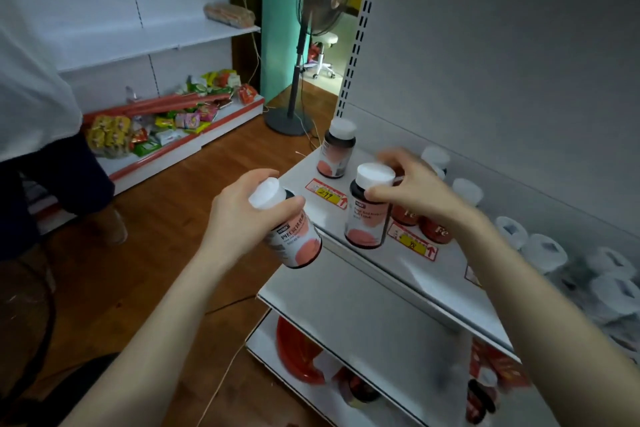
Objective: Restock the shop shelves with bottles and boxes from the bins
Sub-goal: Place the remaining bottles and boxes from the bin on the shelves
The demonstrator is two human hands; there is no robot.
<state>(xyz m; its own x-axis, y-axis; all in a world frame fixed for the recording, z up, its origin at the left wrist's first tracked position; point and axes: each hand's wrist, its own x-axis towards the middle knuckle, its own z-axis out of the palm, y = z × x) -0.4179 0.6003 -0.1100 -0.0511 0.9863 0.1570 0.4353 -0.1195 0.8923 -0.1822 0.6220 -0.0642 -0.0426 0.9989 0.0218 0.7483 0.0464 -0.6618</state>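
Dark white-capped plastic btl (336, 149) on white metal shelf (300, 170); 2nd btl (367, 218) before it; 3rd btl (294, 236) left of shelf.

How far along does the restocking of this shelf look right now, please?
Done: one pink-label bottle stands at the far end of the shelf. In hand: the right hand grips a second bottle at the front edge; the left hand holds a third bottle, tilted, off the shelf. Left: setting both down.

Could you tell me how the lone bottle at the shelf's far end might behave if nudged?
The bottle is tall on a narrow base, so it would probably tip rather than slide. Being round, it would likely roll once down.
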